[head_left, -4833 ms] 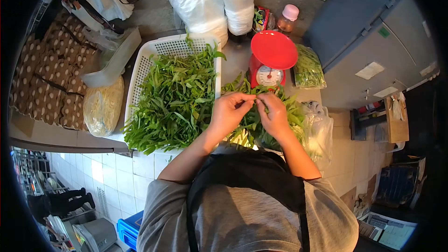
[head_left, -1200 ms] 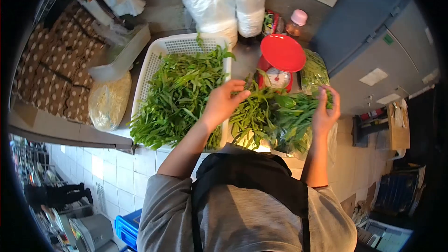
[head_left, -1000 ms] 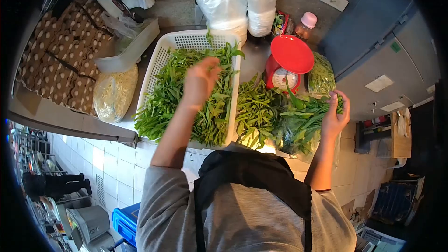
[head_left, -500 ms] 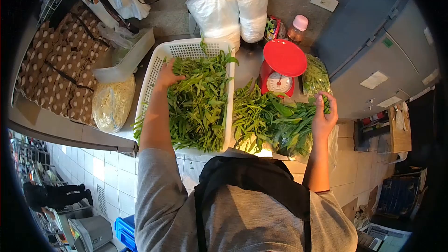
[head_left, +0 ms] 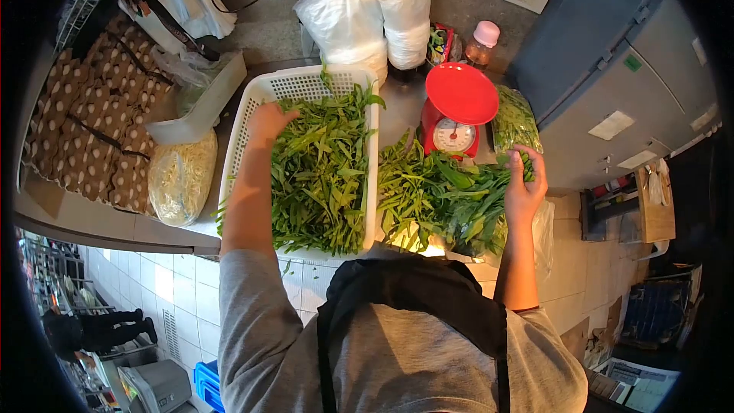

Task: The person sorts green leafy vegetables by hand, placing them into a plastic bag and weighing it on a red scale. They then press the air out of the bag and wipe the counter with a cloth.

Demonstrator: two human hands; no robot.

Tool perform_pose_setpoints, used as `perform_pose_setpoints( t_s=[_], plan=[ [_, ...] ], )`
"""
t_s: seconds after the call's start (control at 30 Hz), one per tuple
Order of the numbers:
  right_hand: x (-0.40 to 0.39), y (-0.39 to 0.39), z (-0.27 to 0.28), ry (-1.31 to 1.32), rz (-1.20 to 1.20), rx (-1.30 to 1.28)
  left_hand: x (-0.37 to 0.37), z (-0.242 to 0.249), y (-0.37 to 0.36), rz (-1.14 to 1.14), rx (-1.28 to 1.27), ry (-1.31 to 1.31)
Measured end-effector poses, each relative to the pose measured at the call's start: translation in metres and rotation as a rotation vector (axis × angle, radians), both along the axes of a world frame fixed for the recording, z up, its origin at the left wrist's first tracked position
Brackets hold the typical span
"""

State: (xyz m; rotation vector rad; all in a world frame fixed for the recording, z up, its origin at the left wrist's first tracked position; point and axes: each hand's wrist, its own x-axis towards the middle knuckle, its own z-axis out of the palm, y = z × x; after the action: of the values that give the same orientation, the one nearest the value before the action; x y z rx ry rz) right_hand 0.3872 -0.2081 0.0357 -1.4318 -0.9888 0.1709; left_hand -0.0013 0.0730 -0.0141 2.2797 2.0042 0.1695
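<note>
My left hand is at the upper left part of a white perforated basket, against the leafy greens heaped inside; its thumb points right and its other fingers are hidden. Right of the basket, more long-leafed greens lie in a loose pile. My right hand is at the right end of that pile, with its fingers curled around some leaves. Behind the pile stands a red scale with a round dial, and a bag of green vegetables lies beside it.
Egg trays, a bag of pale noodle-like strands and a tilted plastic bin are on the left. White plastic bags and a pink-capped bottle stand at the back. A person in dark clothes is at the lower left.
My left hand has turned inward at the basket's upper left, its fingers less visible than before. My right hand stays by the loose greens. The whole view has shifted slightly.
</note>
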Motion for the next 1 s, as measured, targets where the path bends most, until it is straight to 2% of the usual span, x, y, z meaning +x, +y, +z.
perform_pose_setpoints(
  t_s=[0.07,0.17,0.27,0.47,0.5,0.6,0.7,0.77,0.87,0.93,1.0],
  plan=[
    [-0.003,-0.001,0.003,0.004,0.019,-0.054,0.005,-0.024,0.003,0.031,-0.007,0.174],
    [-0.004,0.001,-0.001,-0.050,0.023,-0.048,-0.001,-0.022,0.015,0.098,-0.048,0.124],
    [-0.010,0.005,-0.003,-0.034,0.072,-0.028,-0.003,-0.003,0.004,0.031,-0.053,0.083],
    [-0.012,0.008,-0.002,-0.041,0.130,-0.053,0.003,-0.027,-0.004,0.151,-0.120,0.157],
    [-0.011,0.008,-0.004,-0.036,0.120,-0.055,-0.007,-0.018,-0.001,0.056,-0.148,0.168],
    [-0.011,0.008,-0.012,-0.020,0.127,-0.062,0.000,-0.006,-0.007,0.207,-0.151,0.092],
    [-0.015,0.011,-0.021,-0.010,0.178,-0.047,0.024,-0.003,-0.033,0.142,-0.102,0.178],
    [-0.017,0.012,-0.023,-0.005,0.204,-0.037,0.015,-0.023,-0.019,0.151,-0.098,0.141],
    [-0.020,0.011,-0.023,0.007,0.224,-0.051,0.010,-0.002,-0.015,0.163,0.043,0.139],
    [-0.019,0.012,-0.024,-0.006,0.223,-0.057,0.011,0.043,-0.025,0.142,0.224,0.128],
    [-0.018,0.012,-0.024,-0.023,0.223,-0.071,0.010,0.080,-0.037,0.066,0.428,-0.123]
  ],
)
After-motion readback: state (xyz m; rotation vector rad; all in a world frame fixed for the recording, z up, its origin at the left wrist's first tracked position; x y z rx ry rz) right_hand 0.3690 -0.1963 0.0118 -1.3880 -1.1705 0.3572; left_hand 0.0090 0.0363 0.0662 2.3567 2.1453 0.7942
